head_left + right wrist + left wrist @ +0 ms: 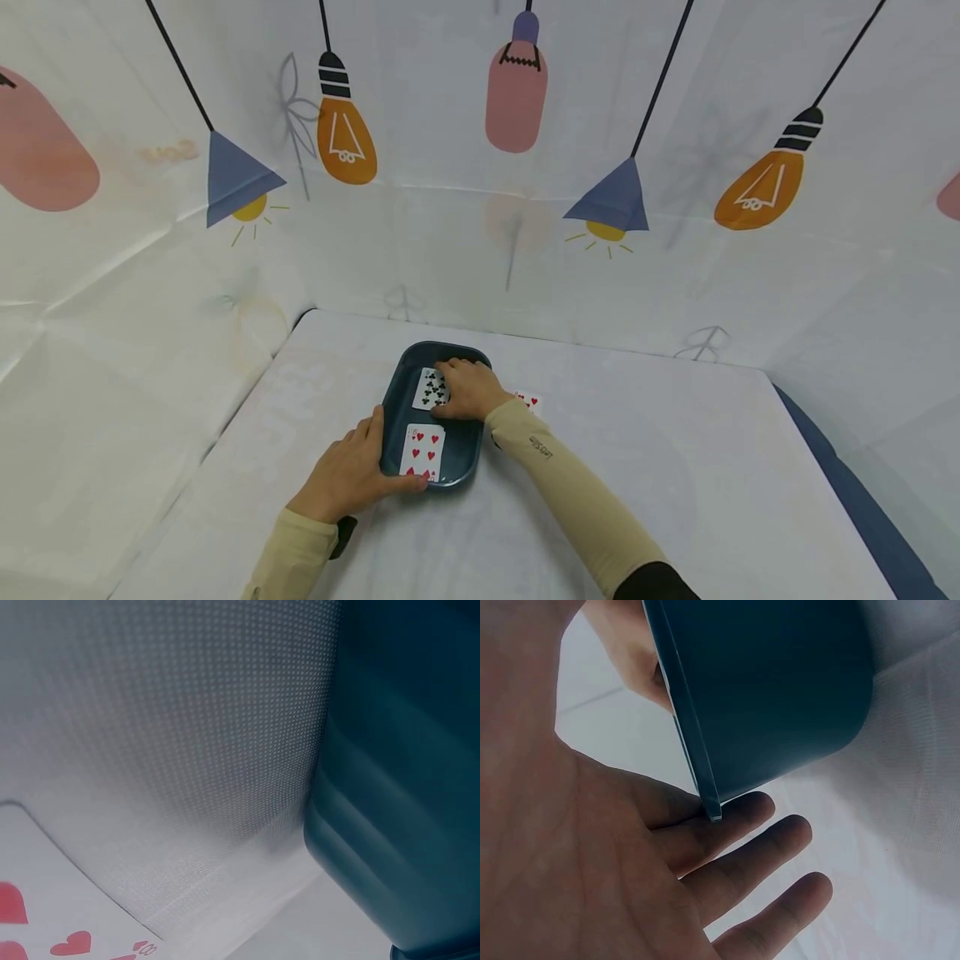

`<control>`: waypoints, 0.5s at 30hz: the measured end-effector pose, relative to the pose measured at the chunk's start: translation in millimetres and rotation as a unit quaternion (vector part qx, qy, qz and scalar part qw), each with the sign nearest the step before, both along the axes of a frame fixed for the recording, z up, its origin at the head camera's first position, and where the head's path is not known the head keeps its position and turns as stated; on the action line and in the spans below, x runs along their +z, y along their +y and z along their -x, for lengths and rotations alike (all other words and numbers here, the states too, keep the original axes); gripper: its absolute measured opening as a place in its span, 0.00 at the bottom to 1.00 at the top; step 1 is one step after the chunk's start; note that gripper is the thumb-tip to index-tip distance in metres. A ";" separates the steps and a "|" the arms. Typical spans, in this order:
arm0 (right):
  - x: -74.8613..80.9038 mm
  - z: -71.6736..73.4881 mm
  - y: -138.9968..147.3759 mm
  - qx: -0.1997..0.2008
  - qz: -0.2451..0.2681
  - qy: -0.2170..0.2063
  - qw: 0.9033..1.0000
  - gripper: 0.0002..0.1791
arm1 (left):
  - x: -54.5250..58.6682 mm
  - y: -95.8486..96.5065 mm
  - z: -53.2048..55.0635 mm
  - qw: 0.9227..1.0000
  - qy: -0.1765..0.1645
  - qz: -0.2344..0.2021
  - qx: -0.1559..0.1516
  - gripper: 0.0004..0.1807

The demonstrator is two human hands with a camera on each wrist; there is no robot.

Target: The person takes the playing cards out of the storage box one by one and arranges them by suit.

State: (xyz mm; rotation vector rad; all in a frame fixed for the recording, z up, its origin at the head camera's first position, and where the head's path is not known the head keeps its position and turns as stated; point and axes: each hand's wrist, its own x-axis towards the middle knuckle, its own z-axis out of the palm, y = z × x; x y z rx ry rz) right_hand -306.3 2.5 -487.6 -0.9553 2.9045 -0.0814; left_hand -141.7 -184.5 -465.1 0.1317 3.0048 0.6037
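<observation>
A dark teal tray [465, 467] lies on the table; the left wrist view shows its outer wall from close by. My left hand [352, 473] rests at its near left corner, fingers straight along the left rim and thumb across the front rim. My right hand [472, 390] reaches in over the far half, thumb and fingertips at opposite edges of a clubs playing card [429, 389]. The palm hides part of the tray's right side. In the near half lies a hearts playing card [422, 452], close to the left thumb.
Just right of the tray, another hearts card [528, 402] lies on the white-covered table [660, 467], partly behind the right sleeve. It also shows at the lower left of the right wrist view. A white sheet printed with lamps [450, 250] hangs behind and along the left.
</observation>
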 end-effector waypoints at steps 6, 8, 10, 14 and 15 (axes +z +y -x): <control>-1.0 0.5 1.3 0.001 0.012 0.003 1.000 0.47 | 0.6 -0.6 -0.4 1.000 0.007 0.005 -0.004 0.74; -1.4 0.5 1.4 0.002 0.013 0.006 1.000 0.47 | 1.1 -0.7 -0.9 1.000 0.011 0.008 -0.006 0.74; -1.4 0.3 1.4 0.004 0.012 0.009 1.000 0.47 | 1.1 -0.7 -1.1 1.000 0.010 0.008 -0.006 0.74; -1.1 -0.2 1.8 0.004 0.010 0.013 1.000 0.48 | 0.5 -0.8 -0.9 1.000 0.008 0.004 -0.005 0.75; -1.0 -0.5 2.1 0.003 0.010 0.014 1.000 0.48 | 0.3 -0.8 -0.7 1.000 0.008 0.003 -0.004 0.75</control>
